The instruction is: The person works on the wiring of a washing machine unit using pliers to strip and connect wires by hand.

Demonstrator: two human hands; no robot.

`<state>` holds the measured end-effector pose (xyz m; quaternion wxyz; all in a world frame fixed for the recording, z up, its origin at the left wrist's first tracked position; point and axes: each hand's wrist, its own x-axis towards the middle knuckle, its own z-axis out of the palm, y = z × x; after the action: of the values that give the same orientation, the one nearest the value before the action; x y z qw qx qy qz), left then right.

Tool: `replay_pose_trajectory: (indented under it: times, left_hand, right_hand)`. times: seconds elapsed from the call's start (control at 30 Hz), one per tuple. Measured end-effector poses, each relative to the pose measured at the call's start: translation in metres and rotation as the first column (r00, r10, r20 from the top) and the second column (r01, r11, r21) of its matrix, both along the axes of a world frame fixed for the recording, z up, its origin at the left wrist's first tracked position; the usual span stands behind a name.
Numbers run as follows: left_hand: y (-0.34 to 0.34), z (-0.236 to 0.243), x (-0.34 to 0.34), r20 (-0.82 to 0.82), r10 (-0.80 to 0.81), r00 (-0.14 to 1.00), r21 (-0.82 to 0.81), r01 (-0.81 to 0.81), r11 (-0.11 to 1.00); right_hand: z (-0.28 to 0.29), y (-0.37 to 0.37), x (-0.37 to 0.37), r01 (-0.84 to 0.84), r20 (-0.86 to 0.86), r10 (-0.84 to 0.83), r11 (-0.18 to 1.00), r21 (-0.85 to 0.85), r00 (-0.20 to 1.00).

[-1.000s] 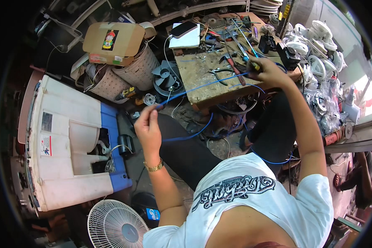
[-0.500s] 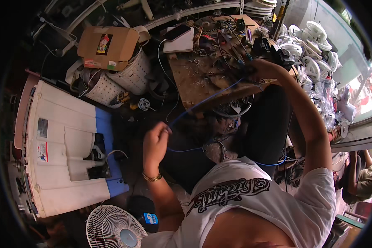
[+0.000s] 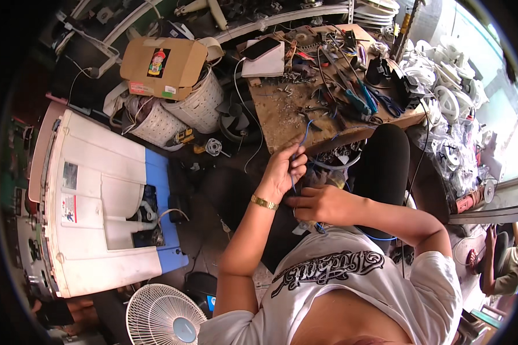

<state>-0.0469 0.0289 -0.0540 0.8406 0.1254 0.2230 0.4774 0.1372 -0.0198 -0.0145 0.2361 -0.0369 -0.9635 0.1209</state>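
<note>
A thin blue wire [image 3: 306, 133] passes through the fingers of my left hand [image 3: 283, 174], which is closed on it above my lap. One length sticks up from that hand toward the workbench edge, and another runs down to my right hand [image 3: 330, 205]. My right hand is closed around the wire just below and to the right of the left; its fingertips are partly hidden. More blue wire [image 3: 380, 237] shows beside my right thigh. Beyond both hands, teal-handled pliers [image 3: 360, 103] and a dark blue-handled tool [image 3: 390, 107] lie on the wooden workbench [image 3: 265, 112].
Small scraps, cables and a phone [image 3: 261, 49] on a white box cover the bench. To the left stand a white-and-blue tub [image 3: 86, 230], perforated baskets [image 3: 200, 98] and a cardboard box [image 3: 184, 63]. A fan [image 3: 155, 316] is nearby; white plastic parts [image 3: 449, 100] pile up at right.
My right hand has come back from the tools on the bench to my lap. My left hand has moved right, close to it. The wire stretched between them is now much shorter.
</note>
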Motion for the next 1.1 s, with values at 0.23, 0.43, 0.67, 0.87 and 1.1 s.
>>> replay_pose_trajectory:
  times: [0.23, 0.43, 0.67, 0.87, 1.1]
  left_hand:
    - [-0.032, 0.034, 0.02, -0.371, 0.269, 0.889, 0.316, -0.151, 0.937]
    - [-0.051, 0.022, 0.024, -0.481, 0.346, 0.806, 0.488, -0.081, 0.869]
    - [-0.047, 0.058, 0.042, -0.464, 0.598, 0.653, 0.672, -0.18, 0.718]
    - [-0.04, 0.056, 0.054, -0.558, 0.689, 0.464, 0.729, -0.123, 0.673]
    - [-0.045, 0.04, 0.092, -0.402, 0.899, 0.171, 0.897, -0.122, 0.424]
  right_hand:
    - [0.015, 0.032, 0.04, 0.277, -0.242, -0.844, 0.407, -0.871, 0.479]
    - [0.019, 0.053, 0.03, 0.09, -0.284, -0.864, 0.349, -0.933, 0.415]
    - [0.021, 0.055, 0.028, 0.386, -0.395, -0.69, 0.69, -0.612, 0.607]
    - [0.018, 0.051, 0.007, 0.335, -0.532, -0.745, 0.661, -0.672, 0.402]
    - [0.016, 0.055, -0.004, -0.118, -0.322, -0.93, 0.304, -0.945, 0.176]
